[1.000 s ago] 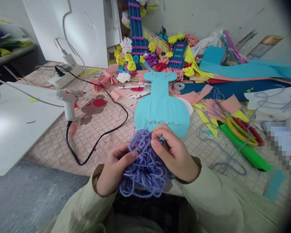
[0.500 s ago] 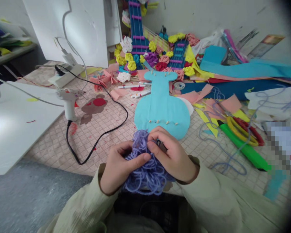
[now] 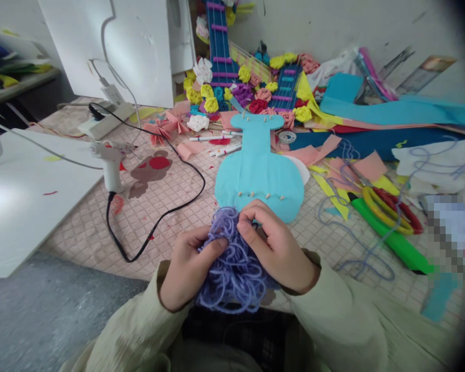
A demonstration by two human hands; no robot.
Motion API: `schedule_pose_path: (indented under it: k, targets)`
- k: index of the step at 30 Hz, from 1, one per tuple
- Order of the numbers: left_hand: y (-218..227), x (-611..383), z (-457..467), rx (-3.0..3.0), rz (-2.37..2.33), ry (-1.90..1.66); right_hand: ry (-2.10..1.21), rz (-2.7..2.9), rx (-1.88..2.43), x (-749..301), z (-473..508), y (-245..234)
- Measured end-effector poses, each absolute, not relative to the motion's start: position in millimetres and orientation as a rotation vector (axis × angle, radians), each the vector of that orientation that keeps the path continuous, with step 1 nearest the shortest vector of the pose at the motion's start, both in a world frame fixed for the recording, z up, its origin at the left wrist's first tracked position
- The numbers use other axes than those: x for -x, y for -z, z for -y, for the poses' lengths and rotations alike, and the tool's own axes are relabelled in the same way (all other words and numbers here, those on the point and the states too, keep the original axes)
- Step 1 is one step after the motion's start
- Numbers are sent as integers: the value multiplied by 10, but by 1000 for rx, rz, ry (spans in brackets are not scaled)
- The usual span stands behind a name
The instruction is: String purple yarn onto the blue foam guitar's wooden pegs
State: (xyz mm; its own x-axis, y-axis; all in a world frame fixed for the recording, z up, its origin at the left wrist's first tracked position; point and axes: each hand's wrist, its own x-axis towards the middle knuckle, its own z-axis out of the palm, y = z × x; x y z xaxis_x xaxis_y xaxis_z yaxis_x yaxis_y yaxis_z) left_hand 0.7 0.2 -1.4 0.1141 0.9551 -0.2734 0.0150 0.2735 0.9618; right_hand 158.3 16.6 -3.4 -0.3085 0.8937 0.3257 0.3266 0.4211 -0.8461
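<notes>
A loose tangle of purple yarn [image 3: 232, 281] hangs at the table's front edge between my two hands. My left hand [image 3: 191, 263] grips its left side, thumb laid over the strands and fingers behind them. At the upper right of the bundle, my right hand [image 3: 277, 245] pinches the yarn between thumb and forefinger. Just beyond lies a light-blue guitar-shaped cutout [image 3: 259, 173], flat on the table, with small pegs in rows at its head and lower body. The fingers behind the yarn are hidden.
A white glue gun [image 3: 110, 165] with a black cord stands left, near a power strip [image 3: 106, 121]. Scissors [image 3: 387, 209], a green cutter [image 3: 391, 235] and loose yarn [image 3: 366, 253] lie right. Paper flowers [image 3: 244, 95] and decorated guitar shapes [image 3: 287, 85] fill the back.
My left thumb has slid back leftward over the yarn. My right hand has shifted very slightly, still pinching the strands.
</notes>
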Motion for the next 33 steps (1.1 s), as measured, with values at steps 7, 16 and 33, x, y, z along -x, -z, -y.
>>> schedule_pose_path:
  k: [7, 16, 33]
  targets:
    - [37, 3, -4, -1004, -1257, -925, -807, 1840, 1008, -1598, -187, 2]
    - [54, 19, 6, -969, -1285, -969, -544, 1732, 1028, -1610, -145, -38]
    - [61, 24, 13, -1020, -1246, -1020, -780, 1870, 907, -1605, -161, -29]
